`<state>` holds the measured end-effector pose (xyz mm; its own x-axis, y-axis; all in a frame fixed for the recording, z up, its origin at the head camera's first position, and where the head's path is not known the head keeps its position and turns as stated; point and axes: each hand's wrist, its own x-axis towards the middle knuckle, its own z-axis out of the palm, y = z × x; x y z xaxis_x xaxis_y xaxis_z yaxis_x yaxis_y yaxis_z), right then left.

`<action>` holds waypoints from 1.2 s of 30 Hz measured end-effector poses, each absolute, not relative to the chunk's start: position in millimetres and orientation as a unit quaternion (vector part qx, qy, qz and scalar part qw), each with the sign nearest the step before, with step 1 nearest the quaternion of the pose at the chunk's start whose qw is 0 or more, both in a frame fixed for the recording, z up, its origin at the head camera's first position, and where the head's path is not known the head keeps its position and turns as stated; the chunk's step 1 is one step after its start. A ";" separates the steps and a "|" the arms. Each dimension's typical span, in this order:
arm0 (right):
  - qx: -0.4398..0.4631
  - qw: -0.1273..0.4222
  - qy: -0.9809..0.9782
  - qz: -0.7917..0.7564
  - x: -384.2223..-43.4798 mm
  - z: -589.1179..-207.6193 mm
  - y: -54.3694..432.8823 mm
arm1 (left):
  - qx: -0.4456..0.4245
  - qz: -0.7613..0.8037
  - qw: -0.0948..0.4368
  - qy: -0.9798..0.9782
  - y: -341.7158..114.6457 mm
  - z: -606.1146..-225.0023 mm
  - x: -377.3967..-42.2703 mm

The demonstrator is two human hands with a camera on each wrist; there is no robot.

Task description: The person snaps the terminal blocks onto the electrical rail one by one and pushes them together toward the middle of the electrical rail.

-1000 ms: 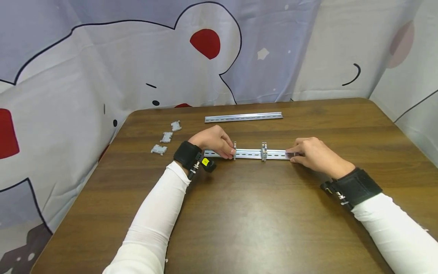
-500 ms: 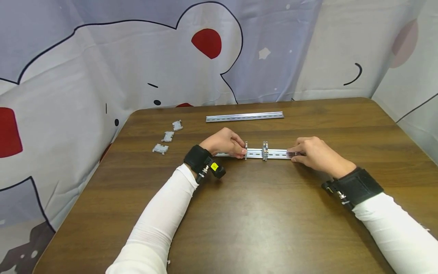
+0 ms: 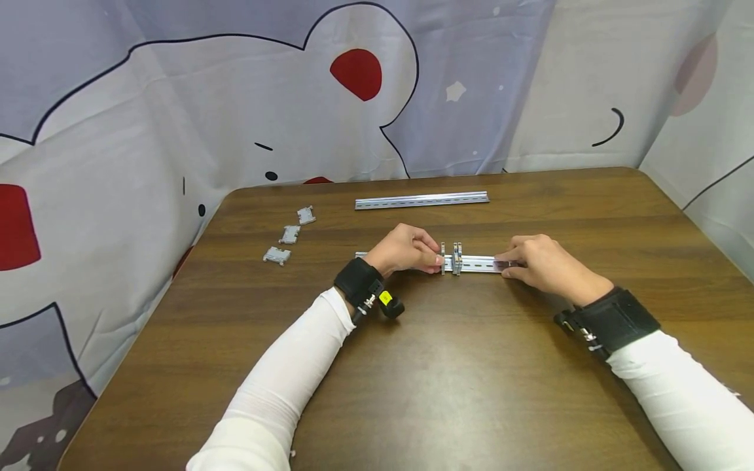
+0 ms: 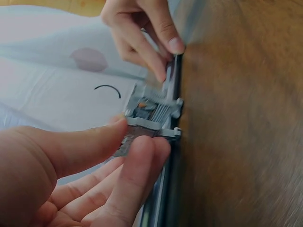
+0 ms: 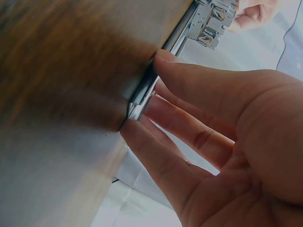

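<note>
A silver slotted DIN rail [image 3: 480, 264] lies across the table. My left hand [image 3: 408, 250] pinches a grey terminal block [image 3: 443, 258] that stands upright on the rail, thumb at one edge and fingers against its flat side in the left wrist view. Just right of it more grey terminal blocks [image 3: 457, 259] stand close together on the rail; the left wrist view shows only a narrow gap, if any. My right hand [image 3: 537, 267] grips the rail's right end, thumb on the near side and fingertips about the end. My left hand hides part of the rail's left half.
Another DIN rail [image 3: 421, 200] lies farther back on the table [image 3: 448, 366]. Three loose grey terminal blocks, the nearest a terminal block [image 3: 276, 255], lie in a slanting row at the left. A patterned cloth [image 3: 177, 111] hangs behind the table.
My left hand has slid its terminal block rightward along the rail, up near the standing blocks. My right hand keeps its place at the rail's end.
</note>
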<state>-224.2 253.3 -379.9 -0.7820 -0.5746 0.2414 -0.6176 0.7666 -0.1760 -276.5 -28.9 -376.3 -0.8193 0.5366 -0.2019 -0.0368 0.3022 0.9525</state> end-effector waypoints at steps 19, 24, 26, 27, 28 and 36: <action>0.316 0.088 -0.937 0.121 -223.0 -378.2 252.8 | 0.164 0.566 0.215 0.779 -14.0 -380.4 -268.9; 0.317 0.090 -0.936 0.121 -223.3 -378.4 252.4 | 0.169 0.559 0.209 0.784 -13.6 -381.9 -269.4; 0.318 0.092 -0.936 0.121 -223.6 -378.8 252.5 | 0.174 0.555 0.207 0.786 -13.6 -382.1 -269.5; 0.320 0.093 -0.935 0.122 -223.9 -379.1 252.5 | 0.176 0.553 0.206 0.788 -13.6 -382.3 -269.7; 0.320 0.093 -0.935 0.122 -224.1 -379.4 252.6 | 0.178 0.552 0.206 0.788 -13.6 -382.5 -269.7; 0.322 0.099 -0.933 0.124 -223.8 -380.4 252.2 | 0.181 0.550 0.205 0.789 -14.1 -383.2 -270.0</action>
